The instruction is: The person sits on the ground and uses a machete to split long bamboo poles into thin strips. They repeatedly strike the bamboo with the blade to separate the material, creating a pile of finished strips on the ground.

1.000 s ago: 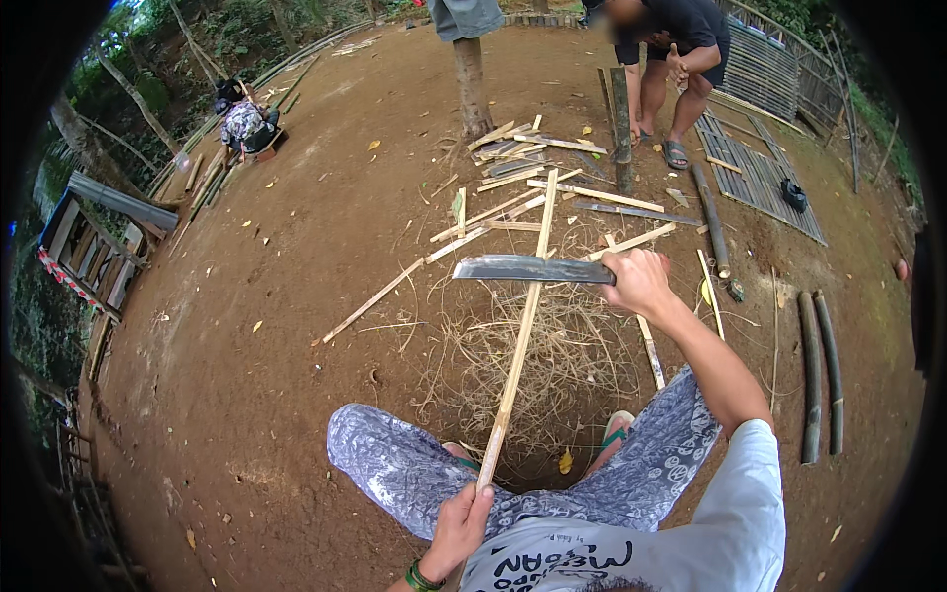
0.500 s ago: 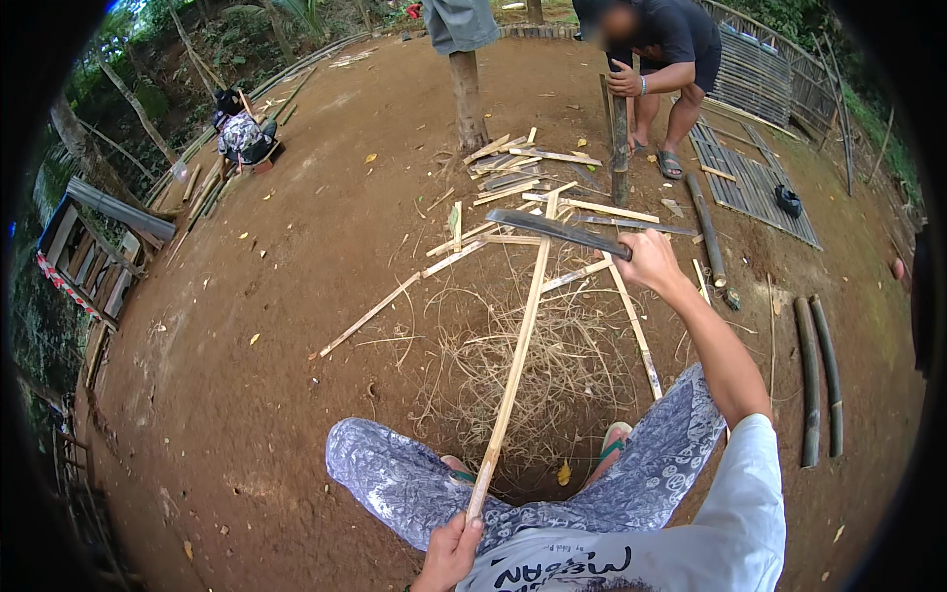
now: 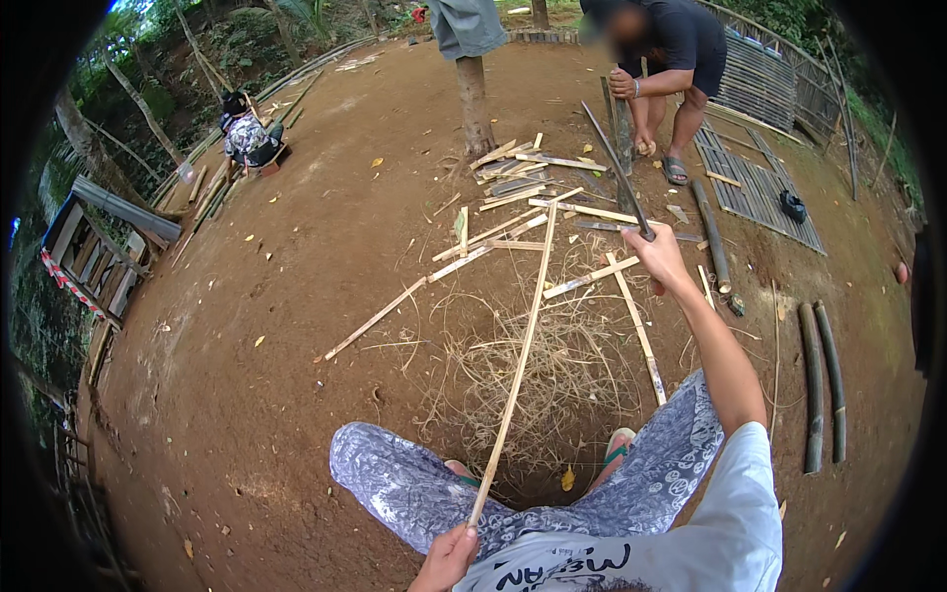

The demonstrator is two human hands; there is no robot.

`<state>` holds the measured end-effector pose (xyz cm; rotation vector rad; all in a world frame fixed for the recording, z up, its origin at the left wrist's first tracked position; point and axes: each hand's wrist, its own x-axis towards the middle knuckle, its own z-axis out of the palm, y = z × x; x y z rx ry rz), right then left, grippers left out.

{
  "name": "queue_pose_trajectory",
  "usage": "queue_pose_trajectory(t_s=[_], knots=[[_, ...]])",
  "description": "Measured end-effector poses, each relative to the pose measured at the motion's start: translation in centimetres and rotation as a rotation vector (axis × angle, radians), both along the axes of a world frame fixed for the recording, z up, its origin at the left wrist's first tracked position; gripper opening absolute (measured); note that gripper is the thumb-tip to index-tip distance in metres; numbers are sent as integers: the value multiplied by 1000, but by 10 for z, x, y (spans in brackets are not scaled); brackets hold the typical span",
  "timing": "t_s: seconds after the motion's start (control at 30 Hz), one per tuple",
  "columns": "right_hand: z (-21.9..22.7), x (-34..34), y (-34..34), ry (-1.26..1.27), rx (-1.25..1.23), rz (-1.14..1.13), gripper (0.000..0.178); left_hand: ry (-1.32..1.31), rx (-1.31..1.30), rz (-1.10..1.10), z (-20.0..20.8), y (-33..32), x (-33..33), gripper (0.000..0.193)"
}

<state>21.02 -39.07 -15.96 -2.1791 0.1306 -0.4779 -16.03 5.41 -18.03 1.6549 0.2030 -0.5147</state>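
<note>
My left hand [image 3: 450, 555], low in the view, is closed round the near end of a long, pale bamboo strip [image 3: 520, 360]. The strip slants away from me over a heap of curly shavings [image 3: 543, 370] between my feet. Out to the right, my right hand [image 3: 658, 259] grips the handle of a long dark machete [image 3: 617, 168]. Its blade points up and away, apart from the strip. Several split bamboo strips [image 3: 513, 197] lie on the dirt ahead, and one leaning strip [image 3: 636, 329] runs toward my right knee.
A person [image 3: 671, 59] at the far right holds an upright bamboo pole [image 3: 623, 148]. Another person [image 3: 249, 138] sits low at the far left. Dark bamboo poles [image 3: 811, 385] lie at my right. A slatted bamboo panel [image 3: 760, 183] rests beyond them, and a tree trunk [image 3: 473, 104] rises ahead.
The machete has swung from lying across the strip to pointing up and away, off it. My right hand has shifted slightly right. The strip has turned edge-on in my left hand.
</note>
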Motion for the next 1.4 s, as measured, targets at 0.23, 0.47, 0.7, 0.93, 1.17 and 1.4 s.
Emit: queue_pose_trajectory(t_s=[0.23,0.47,0.7,0.93,1.17,1.4], knots=[[18,-55,93,186,657,398,26,457,-883,-97,-36,1,40,45],[17,-98,139,169,776,586,33,505,-1275,-294,-42,-21,103,48],[44,-104,148,2,830,563,31,282,-1113,-365,-38,-55,140,47],[85,-98,144,-45,773,633,32,-488,-159,-328,-27,-90,165,37],[90,-103,144,47,388,709,28,-621,-503,61,108,-29,252,56],[72,-105,145,-228,46,1067,21,-121,-755,-589,190,13,272,92]])
